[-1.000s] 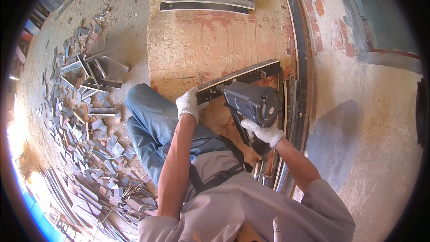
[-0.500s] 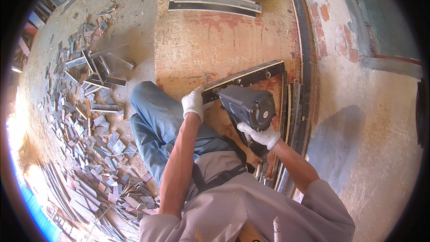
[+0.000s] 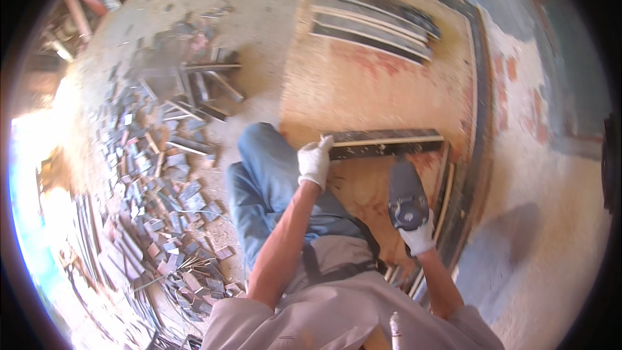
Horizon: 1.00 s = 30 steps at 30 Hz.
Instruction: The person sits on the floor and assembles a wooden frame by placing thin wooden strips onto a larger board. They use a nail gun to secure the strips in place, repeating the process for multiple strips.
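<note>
My gloved left hand [image 3: 315,162] is closed around the left end of a long black-faced plywood strip [image 3: 389,144] with a pale edge. The strip lies crosswise in front of me, its right end meeting another strip [image 3: 443,172] that runs back toward me. In my gloved right hand [image 3: 420,236] is a black nail gun [image 3: 408,194], held by its handle. Its body points away from me, close to the near side of the crosswise strip. The nose of the tool and most of my right fingers are hidden beneath it.
A worn plywood sheet [image 3: 363,81] lies under the work, with a stack of black strips [image 3: 372,26] at its far end. Scattered wood offcuts [image 3: 175,188] cover the floor to my left. A peeling wall [image 3: 518,91] stands to the right.
The view has swung, shifting the scene rightward. My right hand has drawn the nail gun back from the strip and turned it. The strip has rolled, bringing another black face into view.
</note>
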{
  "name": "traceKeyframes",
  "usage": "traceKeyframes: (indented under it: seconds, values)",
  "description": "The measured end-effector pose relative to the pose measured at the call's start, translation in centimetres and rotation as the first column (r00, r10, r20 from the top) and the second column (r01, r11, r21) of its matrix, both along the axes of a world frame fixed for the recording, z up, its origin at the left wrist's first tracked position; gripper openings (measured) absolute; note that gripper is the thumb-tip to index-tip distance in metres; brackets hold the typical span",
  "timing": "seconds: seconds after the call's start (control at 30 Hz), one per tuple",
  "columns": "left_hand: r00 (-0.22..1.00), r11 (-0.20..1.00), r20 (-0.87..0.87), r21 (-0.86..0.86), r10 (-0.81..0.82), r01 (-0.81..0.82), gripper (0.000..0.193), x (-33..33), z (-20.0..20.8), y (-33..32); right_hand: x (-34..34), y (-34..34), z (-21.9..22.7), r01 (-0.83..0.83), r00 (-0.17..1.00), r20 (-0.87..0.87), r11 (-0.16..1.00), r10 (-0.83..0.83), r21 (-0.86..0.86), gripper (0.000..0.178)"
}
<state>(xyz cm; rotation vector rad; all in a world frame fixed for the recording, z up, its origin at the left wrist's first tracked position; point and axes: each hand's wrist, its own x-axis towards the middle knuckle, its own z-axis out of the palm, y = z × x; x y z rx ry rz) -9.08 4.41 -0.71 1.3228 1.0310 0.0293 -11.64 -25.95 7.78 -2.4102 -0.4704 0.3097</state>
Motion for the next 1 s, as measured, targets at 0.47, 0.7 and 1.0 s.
traceKeyframes:
  seconds: [0.47,0.7,1.0]
  values:
    - [0.847,0.931,0.393,-0.222,0.358,-0.291,0.054,-6.8,7.7,12.1,-3.1,-0.2,-5.6,0.275,0.928,-0.092,0.830,-0.361,-0.485,0.093]
    - [0.457,0.920,0.831,0.151,-0.316,0.362,0.053,-5.9,23.0,6.7,5.0,-0.8,-1.9,-0.020,0.999,-0.033,0.845,0.003,-0.534,0.030]
    - [0.467,0.914,0.836,0.095,-0.289,0.394,0.057,-4.1,24.5,5.9,30.9,9.4,-3.2,-0.010,0.886,0.433,0.943,0.163,-0.333,0.038]
